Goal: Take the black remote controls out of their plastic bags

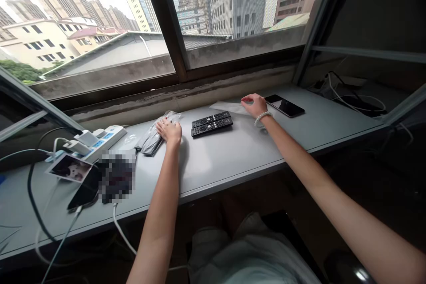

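Note:
My left hand (169, 131) lies with its fingers spread on a pile of clear plastic bags (151, 141) with dark contents that I cannot make out fully. To its right, two black remote controls (213, 126) rest side by side on the grey desk (213, 164). My right hand (255, 106), with a beaded bracelet at the wrist, has its thumb and fingers curled together at a thin whitish plastic sleeve (229, 106). This sleeve lies flat behind the remotes, partly hidden by the hand.
A black phone (285, 105) lies right of my right hand. At left are a white power strip (106, 142) with plugged-in chargers, a photo card (70, 167), another phone (84, 190) and several cables. A window (179, 22) stands behind the desk.

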